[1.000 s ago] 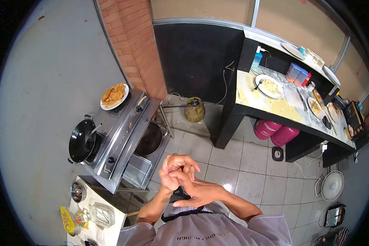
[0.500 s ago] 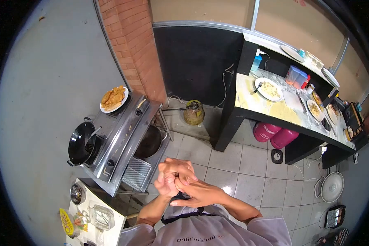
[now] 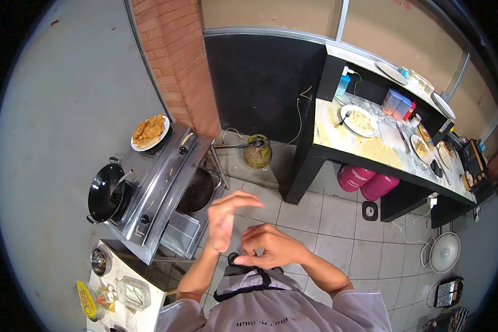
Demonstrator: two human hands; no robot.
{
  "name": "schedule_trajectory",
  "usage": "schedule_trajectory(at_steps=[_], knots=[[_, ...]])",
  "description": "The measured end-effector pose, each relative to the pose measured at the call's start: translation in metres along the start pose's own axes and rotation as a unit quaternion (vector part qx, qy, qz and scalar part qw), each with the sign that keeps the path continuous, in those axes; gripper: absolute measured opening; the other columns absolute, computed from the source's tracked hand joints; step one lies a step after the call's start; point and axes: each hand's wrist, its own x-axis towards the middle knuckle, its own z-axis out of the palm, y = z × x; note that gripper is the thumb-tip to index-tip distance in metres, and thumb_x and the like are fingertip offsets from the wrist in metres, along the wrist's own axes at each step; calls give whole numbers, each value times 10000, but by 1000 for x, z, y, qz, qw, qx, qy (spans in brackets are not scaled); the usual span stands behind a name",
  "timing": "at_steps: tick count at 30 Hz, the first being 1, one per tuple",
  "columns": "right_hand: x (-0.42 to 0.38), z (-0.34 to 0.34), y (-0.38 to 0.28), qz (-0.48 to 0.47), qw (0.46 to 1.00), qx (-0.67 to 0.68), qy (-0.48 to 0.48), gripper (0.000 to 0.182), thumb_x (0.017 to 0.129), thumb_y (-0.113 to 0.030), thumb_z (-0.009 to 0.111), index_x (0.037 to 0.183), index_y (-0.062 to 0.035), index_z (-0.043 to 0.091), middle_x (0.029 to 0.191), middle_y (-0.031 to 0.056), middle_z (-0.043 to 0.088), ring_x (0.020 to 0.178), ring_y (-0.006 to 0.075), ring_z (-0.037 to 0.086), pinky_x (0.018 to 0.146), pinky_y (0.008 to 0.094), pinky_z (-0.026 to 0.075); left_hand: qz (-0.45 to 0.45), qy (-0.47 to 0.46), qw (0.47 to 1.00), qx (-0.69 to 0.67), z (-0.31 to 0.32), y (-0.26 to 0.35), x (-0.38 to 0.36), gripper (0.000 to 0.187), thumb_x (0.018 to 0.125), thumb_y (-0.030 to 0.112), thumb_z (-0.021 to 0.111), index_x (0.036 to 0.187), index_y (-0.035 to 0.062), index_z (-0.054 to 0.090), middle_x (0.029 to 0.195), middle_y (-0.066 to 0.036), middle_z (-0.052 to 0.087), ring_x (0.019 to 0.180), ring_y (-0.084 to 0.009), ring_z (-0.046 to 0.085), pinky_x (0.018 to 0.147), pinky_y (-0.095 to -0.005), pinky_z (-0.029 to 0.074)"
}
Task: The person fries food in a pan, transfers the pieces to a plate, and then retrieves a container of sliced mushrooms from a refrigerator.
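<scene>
In front of my apron, both hands are held up over the tiled floor, apart from each other. My left hand [image 3: 225,217] is open, its fingers stretched out to the right, and nothing shows in it. Lower and to the right is my right hand [image 3: 271,247]. Its fingers are loosely curled with the thumb standing apart, and I see nothing in its grasp. The steel gas stove [image 3: 166,188] is the nearest furniture, to the left of my left hand. On it are a black wok [image 3: 100,191] with a spatula in it and a plate of fried food [image 3: 149,133].
At lower left, a white side table [image 3: 146,301] holds a metal bowl [image 3: 99,260], a glass container [image 3: 133,293] and a yellow packet [image 3: 86,300]. A gas cylinder [image 3: 257,154] stands by the wall. The counter [image 3: 390,152] at right carries plates of food; pink cylinders [image 3: 356,177] sit beneath.
My hands were clasped together half a second ago and have now come apart. My left hand has opened upward, and my right hand has moved slightly down. The view has shifted a little.
</scene>
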Motion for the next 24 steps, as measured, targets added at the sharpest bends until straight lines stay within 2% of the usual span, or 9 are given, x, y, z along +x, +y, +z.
schedule_trajectory(at_steps=[2,5,7,9,17,19,21,22,24], knots=[[1,10,1,-4,1000,-23,9,478,799,-344,663,550,1,446,461,97,417,419,256,413,436,331,373,15,-133,990,-54,12,0,-3,669,800,551,379,876,-57,646,753,-167,654,680,-252,649,616,-297,484],[8,23,10,-22,998,9,52,548,767,-397,702,492,-26,407,472,57,419,509,200,464,578,313,378,-86,-169,977,-98,8,-10,-23,710,836,575,382,723,-84,620,720,-209,628,602,-265,606,564,-331,486],[5,24,12,8,995,2,96,552,759,-370,710,479,-34,373,473,53,410,508,199,457,572,314,374,-39,-103,992,-62,24,-12,-27,676,878,504,322,633,-65,590,603,-175,591,538,-255,581,517,-314,467],[12,17,16,-100,980,-38,169,522,752,-314,710,479,-30,367,471,52,403,509,207,457,550,315,372,10,-38,998,-59,28,-26,-30,669,881,481,287,564,-44,556,554,-148,562,508,-239,563,496,-310,450],[-14,6,31,-11,977,-30,212,453,793,-352,651,566,7,493,477,99,451,443,239,456,462,343,391,-27,-13,999,24,48,-19,-8,550,862,415,346,604,-12,578,571,-109,598,471,-179,566,430,-271,427],[-29,-27,14,54,993,-29,99,373,782,-343,644,722,16,566,577,112,529,504,232,507,519,342,427,-18,-14,994,106,45,-17,2,537,868,402,352,604,-14,568,593,-118,605,491,-181,575,436,-275,433],[-49,-48,12,59,985,26,159,398,802,-348,614,920,31,582,784,137,592,690,250,572,650,347,453,-83,189,977,-43,40,-21,8,494,853,404,407,738,-40,592,640,-131,609,523,-194,582,452,-289,441],[-61,-59,18,43,980,28,192,439,831,-380,565,1001,25,560,905,143,575,799,265,557,708,361,445,-85,184,978,-47,39,-24,6,494,853,404,407,738,-40,592,640,-131,609,523,-194,582,452,-289,441],[-73,-71,11,50,972,8,230,624,876,-516,434,1175,28,500,1148,168,502,1025,280,505,844,384,405,-174,-39,945,-275,42,-27,-3,554,803,461,508,969,-67,540,658,-130,590,495,-216,557,489,-309,456]])
